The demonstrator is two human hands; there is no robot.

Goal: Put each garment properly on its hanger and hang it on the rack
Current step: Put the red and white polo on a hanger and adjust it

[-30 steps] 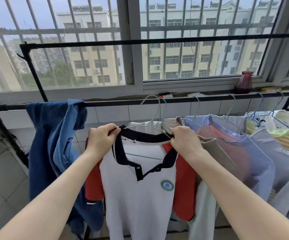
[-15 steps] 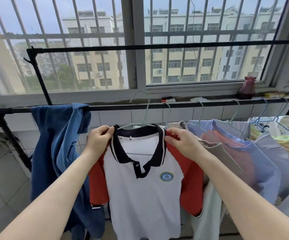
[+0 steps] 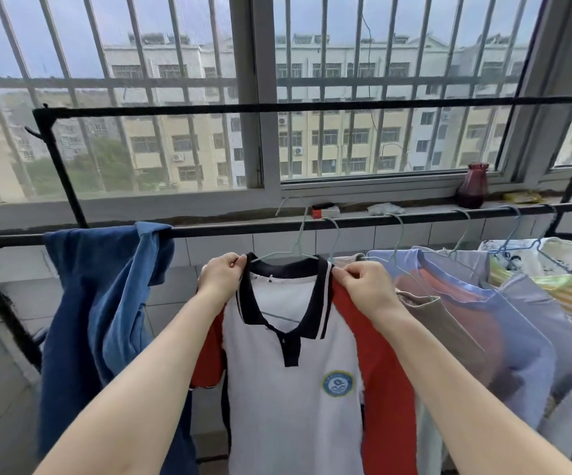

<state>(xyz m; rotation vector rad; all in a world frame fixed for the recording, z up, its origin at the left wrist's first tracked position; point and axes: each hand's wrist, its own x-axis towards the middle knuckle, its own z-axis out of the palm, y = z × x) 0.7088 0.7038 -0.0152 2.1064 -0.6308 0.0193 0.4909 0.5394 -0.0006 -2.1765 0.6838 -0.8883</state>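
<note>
- A white polo shirt [image 3: 294,389] with red sleeves and a dark collar hangs nearest, between both forearms; its round blue-green chest badge [image 3: 337,383] carries print too small to read
- The left hand [image 3: 221,277] pinches the collar's left shoulder edge, fingers curled tight on the cloth
- The right hand [image 3: 366,286] pinches the right collar edge the same way
- The shirt sits on a pale wire hanger [image 3: 294,246], whose hook rises past the black rack bar [image 3: 243,229]; whether it catches the bar, I cannot tell
- Open bar runs between the shirt and a blue garment [image 3: 106,320] draped over the bar at left
- To the right, hung garments [image 3: 483,320] crowd close together
- Beyond: tiled wall, a sill with a dark red vase [image 3: 473,185], barred window
</note>
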